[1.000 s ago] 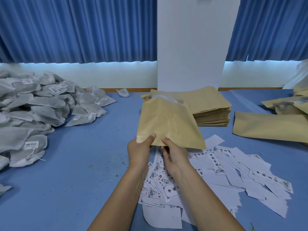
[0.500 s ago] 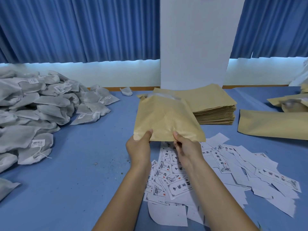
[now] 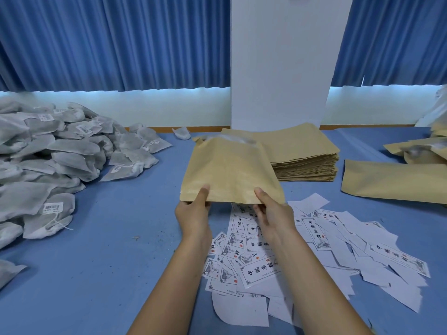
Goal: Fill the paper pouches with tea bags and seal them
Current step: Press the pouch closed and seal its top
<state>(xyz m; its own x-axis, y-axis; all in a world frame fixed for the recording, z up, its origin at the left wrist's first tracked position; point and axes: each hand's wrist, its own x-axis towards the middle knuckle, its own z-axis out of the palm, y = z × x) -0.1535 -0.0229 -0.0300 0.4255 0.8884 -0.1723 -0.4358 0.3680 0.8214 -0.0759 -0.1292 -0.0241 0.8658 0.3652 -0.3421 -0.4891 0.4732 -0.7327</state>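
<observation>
A flat tan kraft-paper pouch [image 3: 229, 170] is held up over the middle of the blue table [image 3: 108, 262], tilted away from the camera, its near edge in both hands and its far end reaching toward the stack behind. At that far end a pale, translucent patch shows, too blurred to make out. The left hand [image 3: 193, 213] pinches the near left corner, thumb on top of the paper and the other fingers hidden underneath. The right hand [image 3: 273, 213] grips the near edge further right, thumb on the upper face and the fingers curled beneath.

Just behind the pouch lies a thick, neat stack of flat kraft-paper pouches [image 3: 304, 160], set against the foot of a white pillar [image 3: 287, 64]. Below the hands and spreading to the right is a loose scatter of white printed paper labels [image 3: 314, 250], some face up with black characters and small pictures, others showing blank backs. To the left, well apart from the pouch, is a large heap of grey-white mesh tea bags [image 3: 48, 160] with strings and barcode tags; one stray bag [image 3: 182, 133] lies near the back edge of the table. On the right side lie several more kraft pouches [image 3: 396, 180], separate from the stack. Blue pleated curtains [image 3: 108, 39] hang behind the table.
</observation>
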